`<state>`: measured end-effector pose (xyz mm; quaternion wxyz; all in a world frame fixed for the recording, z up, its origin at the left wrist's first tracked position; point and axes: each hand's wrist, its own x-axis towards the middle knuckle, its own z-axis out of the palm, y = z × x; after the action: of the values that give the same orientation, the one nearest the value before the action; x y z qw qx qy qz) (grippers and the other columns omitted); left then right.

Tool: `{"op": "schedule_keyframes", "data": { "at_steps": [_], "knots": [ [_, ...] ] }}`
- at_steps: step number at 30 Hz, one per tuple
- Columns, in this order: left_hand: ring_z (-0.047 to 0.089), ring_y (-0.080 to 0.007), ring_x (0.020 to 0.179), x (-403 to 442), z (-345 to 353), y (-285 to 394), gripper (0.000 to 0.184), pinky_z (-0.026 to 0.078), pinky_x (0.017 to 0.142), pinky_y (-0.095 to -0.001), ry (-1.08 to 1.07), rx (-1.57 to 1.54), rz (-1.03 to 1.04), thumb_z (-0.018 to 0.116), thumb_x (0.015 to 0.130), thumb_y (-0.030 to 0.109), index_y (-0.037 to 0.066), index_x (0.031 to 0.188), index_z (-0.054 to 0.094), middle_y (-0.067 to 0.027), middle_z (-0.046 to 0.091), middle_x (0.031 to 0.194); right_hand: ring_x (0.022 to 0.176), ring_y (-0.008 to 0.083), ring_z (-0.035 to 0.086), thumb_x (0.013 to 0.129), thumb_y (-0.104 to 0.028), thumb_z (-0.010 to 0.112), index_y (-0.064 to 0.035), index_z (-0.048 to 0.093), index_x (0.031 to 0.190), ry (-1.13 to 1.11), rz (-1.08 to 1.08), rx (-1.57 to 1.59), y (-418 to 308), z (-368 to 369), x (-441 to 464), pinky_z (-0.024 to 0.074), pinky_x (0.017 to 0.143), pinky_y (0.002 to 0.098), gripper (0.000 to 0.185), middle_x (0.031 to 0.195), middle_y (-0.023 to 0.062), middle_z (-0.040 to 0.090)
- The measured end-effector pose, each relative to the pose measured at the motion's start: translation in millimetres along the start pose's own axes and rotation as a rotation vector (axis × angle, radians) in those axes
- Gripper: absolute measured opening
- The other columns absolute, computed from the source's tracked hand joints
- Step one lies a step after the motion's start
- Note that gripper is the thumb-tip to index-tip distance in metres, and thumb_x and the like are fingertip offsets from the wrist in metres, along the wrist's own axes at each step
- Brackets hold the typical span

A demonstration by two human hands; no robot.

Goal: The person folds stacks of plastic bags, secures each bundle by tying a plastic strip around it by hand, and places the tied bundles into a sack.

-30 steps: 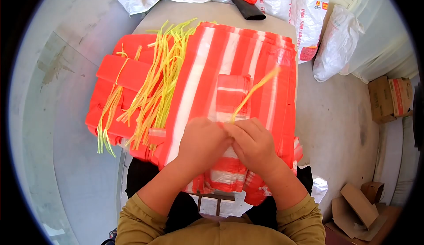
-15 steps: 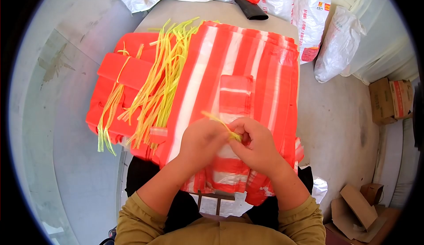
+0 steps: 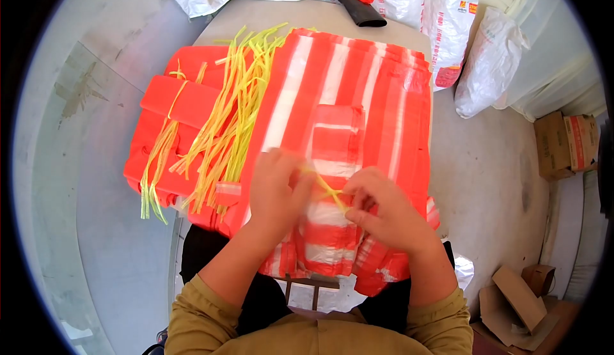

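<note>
A thin yellow plastic strip (image 3: 330, 192) stretches between my two hands, crossing over a narrow folded bundle of red-and-white striped plastic bags (image 3: 338, 139). My left hand (image 3: 276, 192), blurred by motion, is closed on the strip's left end. The fingers of my right hand (image 3: 382, 209) pinch its other end. Beneath both hands lies a wide stack of red-and-white striped plastic bags (image 3: 400, 109). The middle of the narrow bundle is partly hidden by the strip and fingers.
Many loose yellow strips (image 3: 246, 93) lie left of the stack, over red folded bundles (image 3: 163, 96). A black roll (image 3: 361, 11) sits at the table's far edge. White printed sacks (image 3: 451, 29) stand behind. Cardboard boxes (image 3: 559, 147) are on the floor to the right.
My hands have moved apart, the left one going left and up, the right one slightly right. The yellow strip now spans the gap between them.
</note>
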<state>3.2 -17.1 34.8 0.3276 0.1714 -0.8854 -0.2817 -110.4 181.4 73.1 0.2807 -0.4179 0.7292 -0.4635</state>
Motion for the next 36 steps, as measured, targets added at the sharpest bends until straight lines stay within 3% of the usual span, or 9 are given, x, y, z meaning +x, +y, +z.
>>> {"op": "schedule_keyframes", "data": {
  "at_steps": [4, 7, 10, 16, 19, 20, 23, 25, 36],
  "knots": [
    [0.068, -0.0259, 0.084, -4.2, -11.4, 7.0, 0.017, 0.054, 0.075, -0.0369, -0.025, -0.154, -0.103, 0.077, 0.091, 0.012, 0.003, 0.103, 0.069, -0.0117, 0.065, 0.095, 0.099, 0.0353, 0.068, 0.097, -0.019, 0.071, -0.0041, 0.058, 0.137, 0.264, 0.139, -0.129, 0.7, -8.0, -2.3, 0.0567, 0.086, 0.0428, 0.045, 0.112, 0.0173, 0.068],
    [0.068, -0.0254, 0.081, -16.1, -28.2, 10.4, 0.018, 0.054, 0.071, -0.0358, -0.422, -0.189, -0.085, 0.076, 0.092, 0.013, 0.003, 0.105, 0.068, -0.0117, 0.065, 0.103, 0.096, 0.0216, 0.068, 0.098, -0.017, 0.072, 0.0009, 0.048, 0.151, 0.041, 0.319, -0.253, -0.8, -11.0, 1.7, 0.0549, 0.083, 0.0337, 0.061, 0.115, 0.0130, 0.069],
    [0.068, -0.0253, 0.077, -18.5, -34.8, 22.7, 0.018, 0.055, 0.068, -0.0340, -0.479, -0.163, -0.030, 0.074, 0.095, 0.014, 0.002, 0.106, 0.069, -0.0124, 0.065, 0.104, 0.094, 0.0197, 0.068, 0.100, -0.018, 0.069, -0.0001, 0.042, 0.157, 0.002, 0.243, -0.319, -2.3, -3.4, 0.5, 0.0555, 0.084, 0.0352, 0.066, 0.118, 0.0131, 0.068],
    [0.071, -0.0216, 0.106, -30.7, -34.1, -2.5, 0.045, 0.058, 0.091, -0.0366, -0.612, -0.355, -0.279, 0.069, 0.103, 0.031, 0.005, 0.137, 0.059, -0.0109, 0.066, 0.126, 0.116, 0.0292, 0.068, 0.104, -0.021, 0.062, -0.0033, 0.042, 0.157, 0.049, 0.189, 0.416, -11.3, 1.4, -11.0, 0.0538, 0.100, 0.0437, 0.059, 0.131, 0.0185, 0.067],
    [0.062, -0.0236, 0.131, -33.2, -29.4, 6.2, 0.066, 0.053, 0.108, -0.0412, -0.483, -1.360, -0.693, 0.062, 0.106, 0.045, 0.005, 0.155, 0.044, -0.0126, 0.059, 0.146, 0.123, 0.0294, 0.067, 0.105, -0.019, 0.060, -0.0024, 0.049, 0.153, 0.023, -0.088, 0.835, -35.0, 10.5, -22.1, 0.0531, 0.105, 0.0465, 0.051, 0.143, 0.0188, 0.063],
    [0.060, -0.0269, 0.134, -24.4, -35.9, 20.9, 0.069, 0.050, 0.112, -0.0452, -0.497, -1.617, -0.766, 0.061, 0.106, 0.050, 0.002, 0.152, 0.044, -0.0139, 0.061, 0.145, 0.129, 0.0315, 0.063, 0.104, -0.016, 0.060, -0.0025, 0.051, 0.151, 0.072, -0.138, 0.574, -31.6, 9.5, -21.1, 0.0511, 0.108, 0.0456, 0.050, 0.146, 0.0194, 0.061],
    [0.063, -0.0255, 0.130, -22.4, -30.3, 8.3, 0.065, 0.053, 0.108, -0.0432, -0.684, -1.559, -0.888, 0.064, 0.105, 0.039, 0.003, 0.154, 0.043, -0.0141, 0.063, 0.141, 0.143, 0.0378, 0.054, 0.101, -0.010, 0.062, -0.0035, 0.056, 0.148, 0.154, -0.250, -0.088, -3.0, 2.6, -9.5, 0.0461, 0.115, 0.0453, 0.049, 0.154, 0.0197, 0.056],
    [0.067, -0.0221, 0.122, -18.3, -25.4, 10.1, 0.061, 0.058, 0.100, -0.0384, -0.682, -1.401, -1.006, 0.064, 0.103, 0.017, 0.005, 0.158, 0.041, -0.0141, 0.064, 0.137, 0.146, 0.0417, 0.051, 0.100, -0.011, 0.063, -0.0048, 0.059, 0.148, 0.132, -0.284, -0.352, 14.4, 3.7, 3.0, 0.0441, 0.117, 0.0486, 0.048, 0.155, 0.0181, 0.056],
    [0.065, -0.0208, 0.126, -20.8, -21.4, 9.7, 0.095, 0.058, 0.100, -0.0365, -0.741, -1.171, -0.992, 0.070, 0.086, -0.012, 0.005, 0.167, 0.022, -0.0152, 0.059, 0.142, 0.159, 0.0430, 0.025, 0.099, -0.022, 0.061, -0.0030, 0.053, 0.151, -0.085, -0.263, -0.519, 8.6, 29.0, 15.4, 0.0185, 0.129, 0.0596, 0.056, 0.166, 0.0165, 0.042]
  ]
}}
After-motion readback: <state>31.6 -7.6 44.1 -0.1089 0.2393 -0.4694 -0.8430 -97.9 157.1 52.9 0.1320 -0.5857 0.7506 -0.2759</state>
